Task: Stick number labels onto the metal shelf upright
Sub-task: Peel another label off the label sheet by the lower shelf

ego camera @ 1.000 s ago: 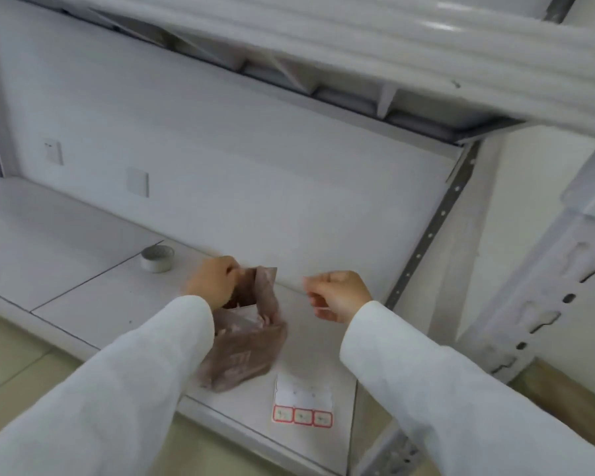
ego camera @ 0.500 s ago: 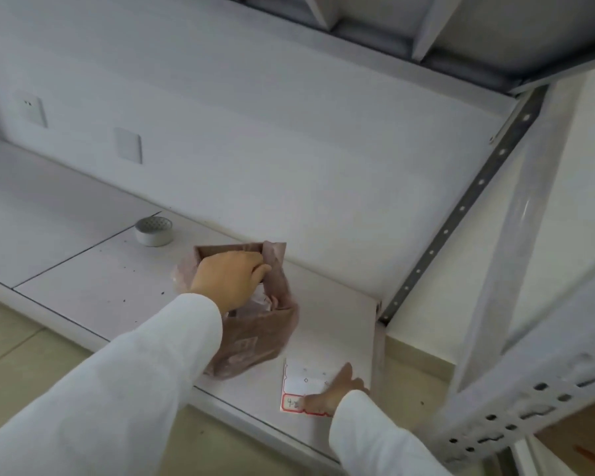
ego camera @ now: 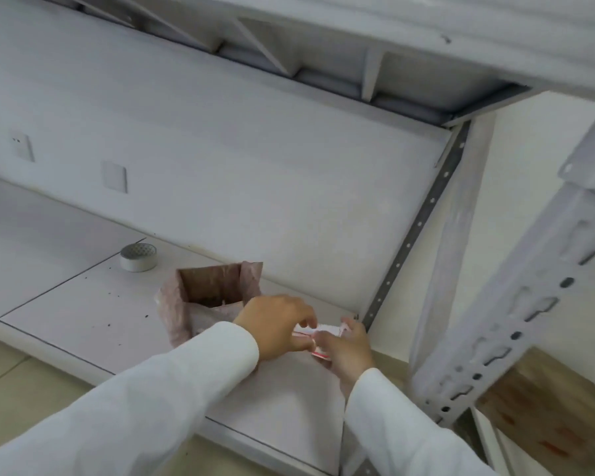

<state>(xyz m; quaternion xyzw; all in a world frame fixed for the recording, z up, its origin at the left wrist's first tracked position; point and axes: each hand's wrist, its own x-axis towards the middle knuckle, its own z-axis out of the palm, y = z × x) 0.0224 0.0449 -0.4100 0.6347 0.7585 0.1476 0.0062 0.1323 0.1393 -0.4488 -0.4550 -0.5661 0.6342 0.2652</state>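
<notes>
A white label sheet [ego camera: 323, 328] with red-edged number labels is lifted just above the shelf board [ego camera: 83, 314], held between both hands. My right hand [ego camera: 349, 352] grips the sheet from below at its right side. My left hand [ego camera: 279, 326] pinches at the sheet's left edge with thumb and fingers. The white slotted metal shelf upright [ego camera: 516, 304] rises at the right, close to me. A second, grey perforated upright [ego camera: 416, 228] stands at the back right corner.
An open pinkish-brown plastic bag [ego camera: 203, 297] stands on the shelf just left of my hands. A roll of tape [ego camera: 138, 257] lies further back left. The upper shelf [ego camera: 358, 36] hangs overhead. Wall sockets [ego camera: 21, 146] sit at the back left.
My left hand let go of the bag and moved right to the label sheet. My right hand picked the sheet up off the shelf board. The bag now stands open alone.
</notes>
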